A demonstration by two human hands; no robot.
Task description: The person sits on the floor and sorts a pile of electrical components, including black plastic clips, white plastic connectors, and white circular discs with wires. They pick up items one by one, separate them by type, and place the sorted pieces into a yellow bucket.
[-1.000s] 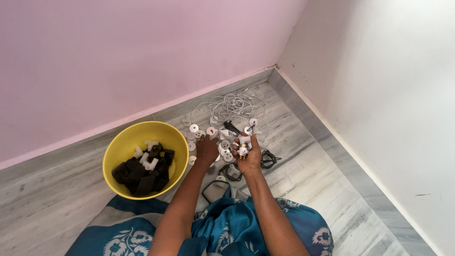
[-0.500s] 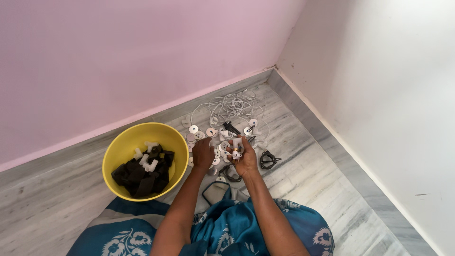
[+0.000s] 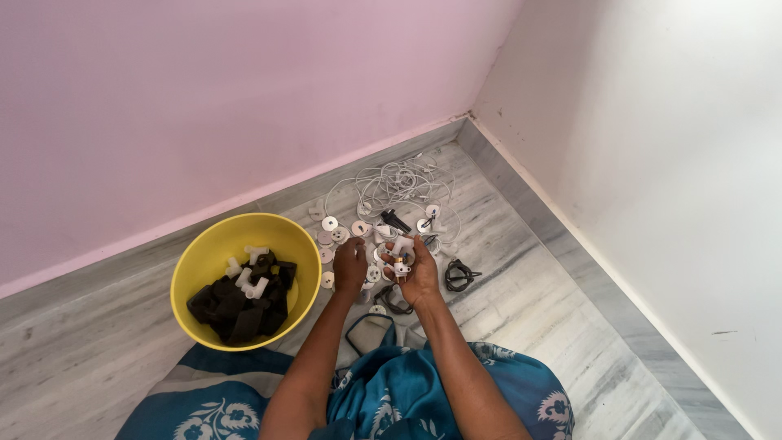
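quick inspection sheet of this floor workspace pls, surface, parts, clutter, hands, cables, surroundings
surface: grey marbled floor, person seated on it in blue patterned cloth
job's things: small white parts cupped in right hand; round discs scattered ahead
clutter: yellow bowl with black pieces and white pieces; black clips at right
grippers: left hand closed over the pile, contents hidden
cables: white wire tangle near the corner
surroundings: pink wall, white wall

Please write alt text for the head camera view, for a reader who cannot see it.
A seated person's left hand and right hand sort small white parts above a floor pile of discs and white cables; a yellow bowl sits left.
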